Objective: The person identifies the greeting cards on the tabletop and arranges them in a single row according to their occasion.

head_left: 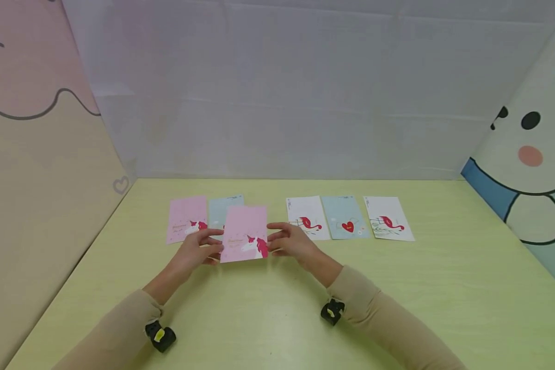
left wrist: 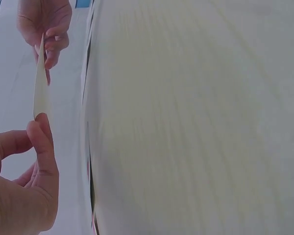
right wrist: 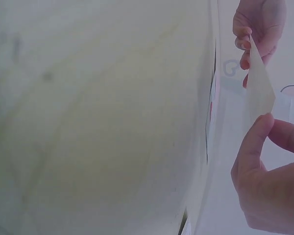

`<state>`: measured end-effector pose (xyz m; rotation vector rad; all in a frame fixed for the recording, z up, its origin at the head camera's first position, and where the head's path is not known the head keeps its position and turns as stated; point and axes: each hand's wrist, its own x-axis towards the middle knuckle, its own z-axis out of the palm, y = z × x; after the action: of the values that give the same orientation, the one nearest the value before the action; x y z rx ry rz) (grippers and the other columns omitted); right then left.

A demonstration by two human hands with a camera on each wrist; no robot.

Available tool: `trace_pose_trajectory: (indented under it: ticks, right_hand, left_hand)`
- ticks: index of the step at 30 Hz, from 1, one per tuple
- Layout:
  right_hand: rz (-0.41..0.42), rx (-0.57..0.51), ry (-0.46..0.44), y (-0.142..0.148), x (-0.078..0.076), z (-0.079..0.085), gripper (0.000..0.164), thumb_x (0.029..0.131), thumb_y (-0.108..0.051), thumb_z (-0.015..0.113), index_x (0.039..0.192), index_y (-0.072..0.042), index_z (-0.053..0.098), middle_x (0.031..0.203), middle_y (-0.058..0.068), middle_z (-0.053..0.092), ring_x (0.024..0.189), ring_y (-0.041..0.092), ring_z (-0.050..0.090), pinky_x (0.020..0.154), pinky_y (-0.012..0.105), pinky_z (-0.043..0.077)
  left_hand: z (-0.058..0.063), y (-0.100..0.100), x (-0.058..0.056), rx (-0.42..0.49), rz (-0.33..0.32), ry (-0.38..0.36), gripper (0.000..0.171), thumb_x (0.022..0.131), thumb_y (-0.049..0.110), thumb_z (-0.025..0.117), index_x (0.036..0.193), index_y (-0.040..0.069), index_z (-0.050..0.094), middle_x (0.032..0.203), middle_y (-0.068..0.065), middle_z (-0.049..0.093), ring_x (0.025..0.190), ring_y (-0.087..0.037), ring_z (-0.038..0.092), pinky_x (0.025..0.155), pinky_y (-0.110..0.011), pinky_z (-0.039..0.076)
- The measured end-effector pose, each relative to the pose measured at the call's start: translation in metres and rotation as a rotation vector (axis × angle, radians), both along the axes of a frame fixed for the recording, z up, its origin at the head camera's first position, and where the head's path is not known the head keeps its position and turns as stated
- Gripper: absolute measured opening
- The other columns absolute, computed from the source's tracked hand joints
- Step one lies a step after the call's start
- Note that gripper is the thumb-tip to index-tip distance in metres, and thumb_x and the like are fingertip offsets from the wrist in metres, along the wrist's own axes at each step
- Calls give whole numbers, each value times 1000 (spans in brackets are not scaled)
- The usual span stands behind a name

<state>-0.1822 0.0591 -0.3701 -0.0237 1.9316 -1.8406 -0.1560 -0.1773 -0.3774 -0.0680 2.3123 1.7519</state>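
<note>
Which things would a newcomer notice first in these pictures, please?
Probably the pink unicorn card, held above the table by the left hand and right hand. Then, farther right, the blue heart card lying between two white flamingo cards. The cartoon face at far right also stands out.

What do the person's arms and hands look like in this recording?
The left hand and right hand are bare, with no gloves. The left sleeve and right sleeve are long, plain and beige, ending short of the hands. A small black left camera and a matching right camera each carry a yellow patch.
</note>
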Motion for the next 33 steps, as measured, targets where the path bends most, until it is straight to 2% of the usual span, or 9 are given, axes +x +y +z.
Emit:
trace_pose_trajectory:
  ticks: [12,26,33]
  right_hand:
    - [8,-25,16,-24,17,-5,41,79,7,57,119,2,49,88,12,57,67,17,57,68,33,51]
    - [46,-7,19,-45,30,-7,42,78,4,61,118,0,50,85,11,57,67,20,59,67,32,51]
    - [89,-4,-12,-56,37,-10,39,78,2,61,116,0,51,86,9,57,66,17,58,66,30,51]
  left_hand:
    - [1,-23,18,-20,-18,-27,47,85,5,58,126,-5,40,87,-13,55,69,-21,58,60,-29,51]
    - [3,-45,36,-63,-22,-43,46,84,4,58,124,-7,39,85,-12,55,66,-22,57,59,-29,50]
    - [-1,-61,44,-43,-62,-61,49,83,3,58,125,-10,36,85,-12,55,66,-23,57,59,-30,50]
